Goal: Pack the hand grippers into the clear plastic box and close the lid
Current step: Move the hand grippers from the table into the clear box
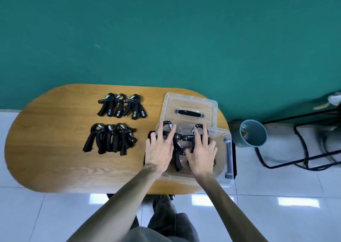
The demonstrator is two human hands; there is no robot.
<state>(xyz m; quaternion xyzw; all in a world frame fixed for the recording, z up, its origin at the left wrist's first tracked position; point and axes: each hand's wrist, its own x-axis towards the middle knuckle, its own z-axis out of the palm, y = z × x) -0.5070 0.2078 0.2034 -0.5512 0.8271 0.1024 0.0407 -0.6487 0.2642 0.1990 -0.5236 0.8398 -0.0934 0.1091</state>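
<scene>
- Oval wooden table [55, 158] in the lower middle of the frame, with green floor above it and white tiles below.
- Clear plastic box [224, 177] at the right end of the table, open on top.
- See-through lid [186, 102] with a dark handle, lying just above the box, maybe leaning on its far edge; hard to tell.
- Left hand [159, 149] inside the box, fingers spread, flat on a black hand gripper [168, 124] with a silver spring.
- Right hand [202, 153] inside the box too, fingers spread, pressing on another hand gripper [192, 136].
- One more gripper [178, 158] in the box between the two hands.
- Back bunch of grippers [121, 106] waiting on the table, left of the lid.
- Front bunch of grippers [110, 138] just below that, left of the box.
- Small blue bin [253, 133] on the tiles, right of the table.
</scene>
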